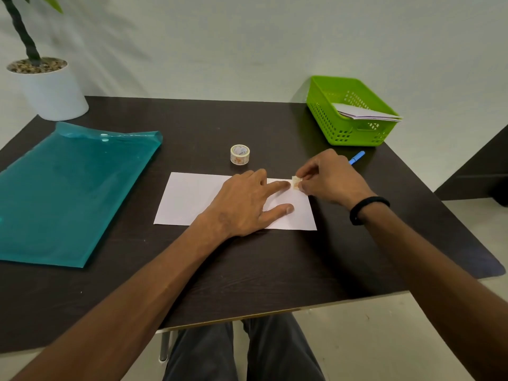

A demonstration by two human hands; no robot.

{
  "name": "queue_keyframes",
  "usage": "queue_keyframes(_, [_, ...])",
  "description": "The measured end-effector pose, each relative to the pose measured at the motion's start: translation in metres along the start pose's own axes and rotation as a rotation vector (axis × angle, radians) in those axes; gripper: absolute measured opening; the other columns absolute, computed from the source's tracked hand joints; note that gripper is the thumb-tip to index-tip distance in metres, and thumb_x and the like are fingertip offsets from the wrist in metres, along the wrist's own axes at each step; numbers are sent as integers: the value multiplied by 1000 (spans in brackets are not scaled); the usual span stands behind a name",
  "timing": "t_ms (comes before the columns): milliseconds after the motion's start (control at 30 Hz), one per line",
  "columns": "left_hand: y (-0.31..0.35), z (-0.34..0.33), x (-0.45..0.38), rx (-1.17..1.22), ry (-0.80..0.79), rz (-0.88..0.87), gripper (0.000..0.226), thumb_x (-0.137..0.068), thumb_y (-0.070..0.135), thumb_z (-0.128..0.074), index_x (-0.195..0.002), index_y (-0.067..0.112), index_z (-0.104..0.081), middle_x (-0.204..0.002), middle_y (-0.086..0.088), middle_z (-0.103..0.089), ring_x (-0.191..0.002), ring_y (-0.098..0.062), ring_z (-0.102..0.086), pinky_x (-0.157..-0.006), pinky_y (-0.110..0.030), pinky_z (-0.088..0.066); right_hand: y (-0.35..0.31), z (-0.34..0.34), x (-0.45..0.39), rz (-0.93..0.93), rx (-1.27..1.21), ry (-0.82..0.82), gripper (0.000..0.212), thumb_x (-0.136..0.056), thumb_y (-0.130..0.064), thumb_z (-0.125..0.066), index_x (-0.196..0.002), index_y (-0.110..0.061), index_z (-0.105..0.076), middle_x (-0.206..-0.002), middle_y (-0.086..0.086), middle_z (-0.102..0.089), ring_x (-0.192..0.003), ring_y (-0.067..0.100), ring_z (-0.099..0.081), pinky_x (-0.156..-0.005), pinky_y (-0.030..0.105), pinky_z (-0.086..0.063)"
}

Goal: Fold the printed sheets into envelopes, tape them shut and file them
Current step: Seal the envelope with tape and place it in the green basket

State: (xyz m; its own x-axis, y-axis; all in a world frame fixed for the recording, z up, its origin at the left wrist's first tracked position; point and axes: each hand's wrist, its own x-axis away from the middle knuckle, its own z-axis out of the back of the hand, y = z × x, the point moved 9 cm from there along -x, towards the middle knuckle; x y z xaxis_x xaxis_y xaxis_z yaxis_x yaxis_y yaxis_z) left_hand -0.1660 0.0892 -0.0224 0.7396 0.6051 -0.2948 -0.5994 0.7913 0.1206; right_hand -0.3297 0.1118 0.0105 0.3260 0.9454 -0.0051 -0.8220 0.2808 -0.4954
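Right grip (327, 178) pinching tape piece (296, 183), left grip (247, 202) flat on folded sheet (187, 199), green basket (330, 125) holding envelopes (365, 113)

— What does the room offer?
— A dark wood-grain table (247, 270) against a plain pale wall (220, 45), a pale floor (384, 339) beneath.
— Anything else?
— A potted plant (46, 86) stands at the table's far left corner.

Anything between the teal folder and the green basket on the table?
Head view: the tape roll stands between the teal folder and the green basket, otherwise bare tabletop.
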Motion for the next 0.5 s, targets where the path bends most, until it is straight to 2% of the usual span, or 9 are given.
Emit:
queue_keyframes(133, [-1, 0, 0, 5, 5, 2, 65, -98, 76, -28, -152, 43, -44, -103, 5, -49, -92, -15, -53, -74, -30, -37, 15, 6, 2, -39, -81, -38, 20, -87, -13, -84, -107, -13, -80, -84, 0, -78, -77, 9, -76, -70, 21, -57])
queue_keyframes(300, [1, -2, -1, -9, 1, -7, 66, -98, 75, -24, -156, 46, -35, -100, 6, -44, -89, -13, -49, -73, -31, -37, 12, 3, 4, -16, -95, -43, 24, -88, -15, -83, -111, -16, -79, -89, -2, -78, -84, 11, -75, -80, 26, -61])
queue_keyframes(433, [1, -2, -2, -13, -5, 2, 66, -99, 75, -24, -157, 46, -34, -100, 7, -41, -87, -12, -45, -72, -30, -32, -3, 9, 8, 48, -67, 36, 20, -89, -14, -81, -109, -17, -80, -90, -4, -75, -83, 5, -71, -69, 11, -49])
queue_keyframes(500, [1, -2, -2, -13, -10, 3, 66, -99, 75, -24, -157, 46, -34, -100, 7, -41, -87, -12, -45, -72, -30, -32, -7, 12, 9, 60, -55, 71, 18, -91, -14, -79, -109, -16, -80, -93, -3, -74, -82, 3, -68, -66, 9, -45])
